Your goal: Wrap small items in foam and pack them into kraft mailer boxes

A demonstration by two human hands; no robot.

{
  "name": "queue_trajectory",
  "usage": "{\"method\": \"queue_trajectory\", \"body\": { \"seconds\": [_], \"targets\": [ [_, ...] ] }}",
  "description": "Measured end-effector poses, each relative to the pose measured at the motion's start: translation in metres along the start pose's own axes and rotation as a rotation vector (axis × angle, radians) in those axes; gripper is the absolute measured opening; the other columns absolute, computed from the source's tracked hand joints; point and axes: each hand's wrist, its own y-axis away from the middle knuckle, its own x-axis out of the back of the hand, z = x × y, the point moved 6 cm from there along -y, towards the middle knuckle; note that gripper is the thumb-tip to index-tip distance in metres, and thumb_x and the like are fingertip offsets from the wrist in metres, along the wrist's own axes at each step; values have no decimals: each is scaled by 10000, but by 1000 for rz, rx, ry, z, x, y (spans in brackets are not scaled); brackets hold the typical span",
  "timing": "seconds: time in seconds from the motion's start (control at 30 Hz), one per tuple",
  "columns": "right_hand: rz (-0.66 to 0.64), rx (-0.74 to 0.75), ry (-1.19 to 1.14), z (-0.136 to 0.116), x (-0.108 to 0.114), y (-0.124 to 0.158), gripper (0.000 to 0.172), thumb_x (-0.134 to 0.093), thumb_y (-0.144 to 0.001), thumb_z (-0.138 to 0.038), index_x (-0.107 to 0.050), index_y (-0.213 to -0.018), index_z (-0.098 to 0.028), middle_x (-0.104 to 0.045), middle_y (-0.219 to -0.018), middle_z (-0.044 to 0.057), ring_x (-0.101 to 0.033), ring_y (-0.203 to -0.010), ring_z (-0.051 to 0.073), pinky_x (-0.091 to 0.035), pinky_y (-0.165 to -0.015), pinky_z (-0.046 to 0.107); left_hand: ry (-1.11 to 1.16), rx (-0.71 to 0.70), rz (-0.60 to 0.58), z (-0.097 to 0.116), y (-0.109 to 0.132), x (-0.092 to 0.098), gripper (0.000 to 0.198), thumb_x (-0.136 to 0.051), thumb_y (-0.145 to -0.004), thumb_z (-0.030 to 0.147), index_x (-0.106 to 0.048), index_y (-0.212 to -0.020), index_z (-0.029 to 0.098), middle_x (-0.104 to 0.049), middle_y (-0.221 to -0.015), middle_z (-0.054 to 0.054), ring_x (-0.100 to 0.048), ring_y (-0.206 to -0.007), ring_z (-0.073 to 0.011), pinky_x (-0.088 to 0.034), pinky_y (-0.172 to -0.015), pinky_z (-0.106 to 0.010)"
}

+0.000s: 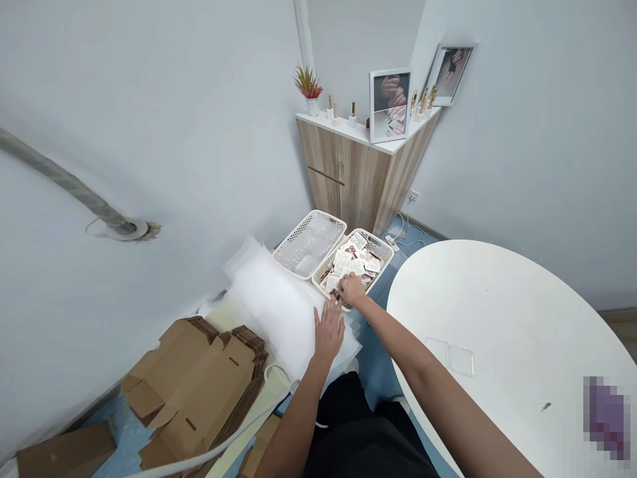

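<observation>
My right hand (352,289) reaches into a white plastic basket (384,255) filled with small printed cards or packets (349,260). Its fingers curl down among them, and what they grip, if anything, is hidden. My left hand (329,329) lies with fingers spread beside the near edge of that basket, over a stack of white translucent sheets (273,292). To the left of the cards, a second white basket (343,226) holds clear plastic pieces (313,242).
Flattened cardboard boxes (209,378) are piled at the lower left, with a white cable (239,425) across them. A round white table (497,299) at right bears a clear plastic case (460,360). Behind stands a wooden cabinet (358,172) with a picture frame (391,106).
</observation>
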Motion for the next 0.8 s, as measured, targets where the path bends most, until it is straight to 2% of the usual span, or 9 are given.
{"method": "queue_trajectory", "body": {
  "seconds": [0.1,0.2,0.3,0.37,0.47,0.57,0.67,0.8],
  "targets": [
    [59,-48,-107,9,12,4,111,-605,-845,-221,-702,-821,-172,-680,-989,115,-499,-1024,270,-367,-838,366,-120,-45,-1,-1,-2,0,442,-494,-914,348,-522,-1351,287,-401,-1521,-58,-208,-1468,-292,55,-1183,-570],
    [219,-116,-270,33,35,16,91,-637,-829,-240,-693,-785,-183,-691,-936,74,-530,-978,232,-374,-844,335,-178,-73,30,-1,-7,1,413,-508,-900,324,-569,-1304,263,-443,-1490,-90,-216,-1464,-309,110,-1164,-577],
    [368,-164,-503,75,58,45,164,-641,-832,-329,-685,-752,-192,-693,-861,46,-566,-859,186,-401,-799,298,-218,-94,99,7,-16,-4,385,-517,-892,313,-600,-1257,222,-487,-1441,-128,-214,-1462,-322,97,-1162,-590],
    [434,-191,-646,112,67,74,242,-619,-834,-405,-676,-723,-199,-687,-805,32,-571,-759,165,-416,-729,285,-255,-162,110,19,-19,-17,378,-479,-913,297,-585,-1265,210,-495,-1426,-134,-232,-1457,-312,26,-1178,-589],
    [482,-275,-763,172,65,130,268,-642,-791,-450,-649,-679,-206,-673,-749,17,-565,-694,158,-420,-673,286,-298,-337,12,44,-16,-57,396,-411,-946,276,-528,-1316,198,-507,-1404,-132,-305,-1429,-288,-161,-1182,-560],
    [467,-464,-776,228,45,192,233,-672,-764,-409,-623,-645,-215,-668,-724,17,-574,-680,173,-426,-652,302,-341,-461,-159,58,-1,-112,447,-378,-960,268,-420,-1401,201,-506,-1402,-127,-376,-1390,-265,-310,-1141,-513],
    [465,-629,-755,264,16,250,224,-679,-753,-336,-591,-582,-222,-670,-696,31,-596,-686,202,-430,-635,319,-404,-489,-374,54,19,-171,562,-407,-949,298,-262,-1486,216,-454,-1461,-117,-352,-1405,-259,-334,-1134,-483],
    [452,-752,-727,282,-23,299,231,-691,-708,-267,-573,-515,-219,-671,-649,28,-617,-681,205,-430,-628,305,-513,-463,-645,34,44,-237,770,-501,-893,345,-92,-1531,209,-343,-1545,-122,-266,-1449,-281,-268,-1161,-504]
  ]
}}
